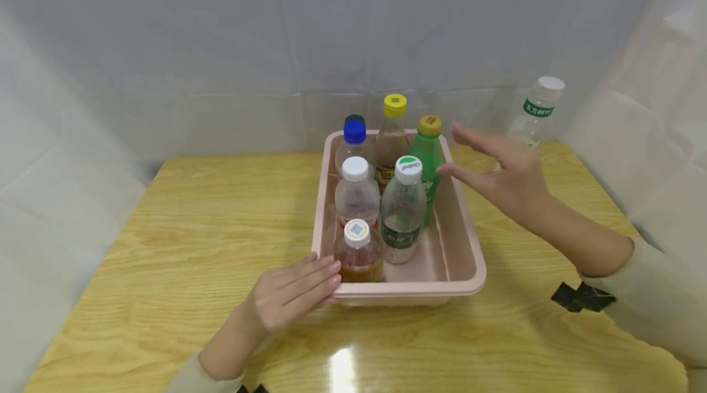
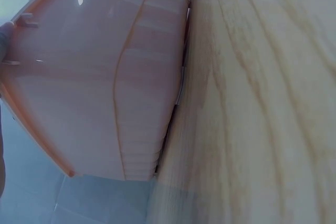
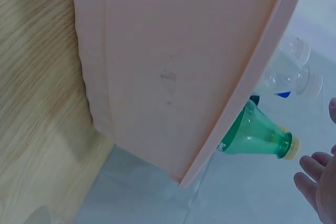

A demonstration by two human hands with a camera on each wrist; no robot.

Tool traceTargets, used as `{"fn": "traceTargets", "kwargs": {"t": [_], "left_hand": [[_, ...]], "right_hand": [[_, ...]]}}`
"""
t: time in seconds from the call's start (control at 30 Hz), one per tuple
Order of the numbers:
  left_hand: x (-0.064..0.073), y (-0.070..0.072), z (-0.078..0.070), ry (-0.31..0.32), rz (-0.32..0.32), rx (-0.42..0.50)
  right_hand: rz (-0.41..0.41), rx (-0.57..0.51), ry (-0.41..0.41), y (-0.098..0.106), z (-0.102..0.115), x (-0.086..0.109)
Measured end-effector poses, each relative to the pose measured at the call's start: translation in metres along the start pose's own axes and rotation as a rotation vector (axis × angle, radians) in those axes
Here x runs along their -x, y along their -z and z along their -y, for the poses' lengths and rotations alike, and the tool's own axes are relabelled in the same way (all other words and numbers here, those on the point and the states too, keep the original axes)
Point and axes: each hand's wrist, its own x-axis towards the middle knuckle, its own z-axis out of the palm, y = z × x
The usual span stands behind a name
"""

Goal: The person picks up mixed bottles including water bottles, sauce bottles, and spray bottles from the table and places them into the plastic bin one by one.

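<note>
My left hand [image 1: 295,291] rests with straight fingers on the front left corner of a pink plastic bin [image 1: 466,233]. Beside the bin's right rim, my right hand [image 1: 505,169] hangs in the air, thumb and fingers spread, nothing between them. Nearest to it is a green bottle [image 1: 426,150] with a yellow cap, standing in the bin. Also in there are a clear bottle with a dark label [image 1: 402,215], a white-capped bottle [image 1: 356,196], a bottle holding some brown liquid [image 1: 359,258], a blue-capped bottle [image 1: 355,147] and a tall yellow-capped bottle [image 1: 393,135].
Behind my right hand, a clear bottle with a white cap and green label [image 1: 538,107] stands at the right, its lower part hidden. The bin stands on a wooden table [image 1: 237,209]. Pale sheeting [image 1: 232,43] hangs behind the table and along both sides.
</note>
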Motion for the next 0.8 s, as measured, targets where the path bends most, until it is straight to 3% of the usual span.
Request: {"fn": "traceTargets", "kwargs": {"t": [0.43,0.8], "left_hand": [[0.0,0.0,0.0,0.0,-0.002,-0.008],[0.0,-0.002,0.001,-0.002,-0.009,-0.002]], "right_hand": [[-0.052,0.063,-0.007,0.015,-0.012,0.0],[-0.097,0.247,0.003,0.025,-0.03,-0.005]]}}
